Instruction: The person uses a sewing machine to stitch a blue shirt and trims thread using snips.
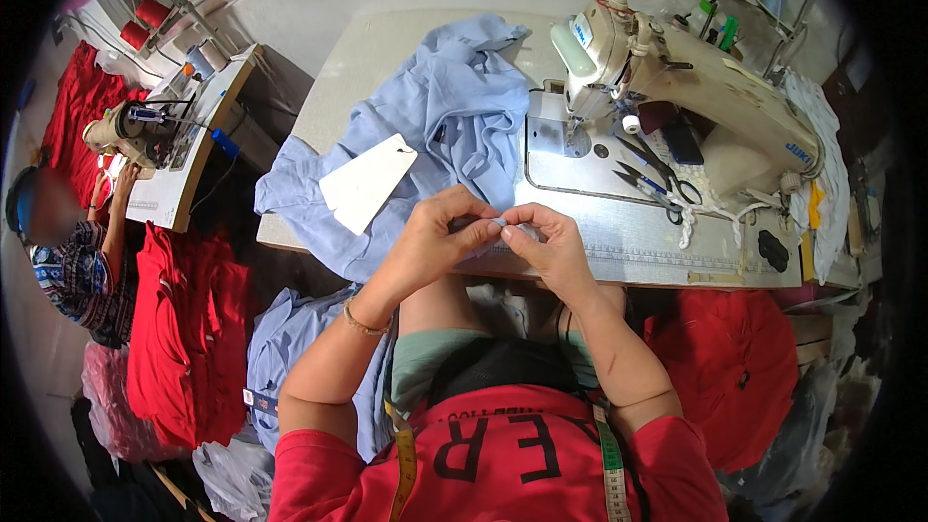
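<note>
My left hand (440,232) and my right hand (551,244) meet at the front edge of the sewing table (333,68). Thumb and fingertips of both pinch a small bit of light blue cloth (499,223), mostly covered by the fingers. Whether it belongs to the crumpled light blue garment (425,101) behind my hands I cannot tell. A white card pattern piece (369,182) lies flat on that garment, left of my fingers. To the right stands the sewing machine (715,87), its needle over the metal plate (553,150); no cloth lies under the needle.
Black scissors (667,174), a dark phone (682,143) and a ruler strip (648,256) lie right of my hands. Red cloth bundles (725,377) hang below the table. At far left a person (72,261) works at another machine (121,130). A tape measure (403,474) hangs round my neck.
</note>
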### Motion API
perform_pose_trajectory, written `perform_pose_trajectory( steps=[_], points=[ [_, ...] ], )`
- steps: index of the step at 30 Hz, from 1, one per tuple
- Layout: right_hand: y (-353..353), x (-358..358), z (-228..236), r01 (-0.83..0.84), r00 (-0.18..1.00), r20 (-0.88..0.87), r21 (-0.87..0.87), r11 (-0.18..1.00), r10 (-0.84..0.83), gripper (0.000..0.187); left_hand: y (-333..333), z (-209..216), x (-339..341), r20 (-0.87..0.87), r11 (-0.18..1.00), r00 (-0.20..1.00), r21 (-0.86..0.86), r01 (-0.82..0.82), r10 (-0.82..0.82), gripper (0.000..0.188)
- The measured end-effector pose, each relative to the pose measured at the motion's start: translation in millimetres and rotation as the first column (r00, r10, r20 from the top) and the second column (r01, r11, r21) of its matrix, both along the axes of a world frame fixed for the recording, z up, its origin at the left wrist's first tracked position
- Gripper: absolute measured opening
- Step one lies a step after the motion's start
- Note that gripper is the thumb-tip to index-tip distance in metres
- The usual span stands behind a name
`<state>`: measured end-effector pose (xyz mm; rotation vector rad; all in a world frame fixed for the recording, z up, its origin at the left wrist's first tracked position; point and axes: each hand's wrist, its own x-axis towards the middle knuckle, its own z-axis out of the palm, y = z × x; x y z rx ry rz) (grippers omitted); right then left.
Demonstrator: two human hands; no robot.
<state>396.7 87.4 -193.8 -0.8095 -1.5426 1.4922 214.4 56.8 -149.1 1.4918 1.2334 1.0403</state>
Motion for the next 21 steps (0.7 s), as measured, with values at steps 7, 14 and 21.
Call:
perform_pose_trajectory(
  steps=[7,14,21],
  points=[
    [1,-7,0,-0.065,0.997,-0.050,-0.164,0.984,0.058,0.024,10,-32,-11,0.420,0.976,0.907,-0.202,0.080,0.013,0.016],
    [0,-7,0,-0.087,0.996,-0.055,-0.235,0.968,0.076,0.027,11,-39,-18,0.446,0.960,0.895,-0.242,0.143,-0.021,0.014],
    [-1,-9,-5,0.053,0.992,0.118,-0.027,0.998,-0.049,0.017,4,-35,-12,0.339,0.984,0.941,-0.171,0.053,0.008,0.015]
  ],
)
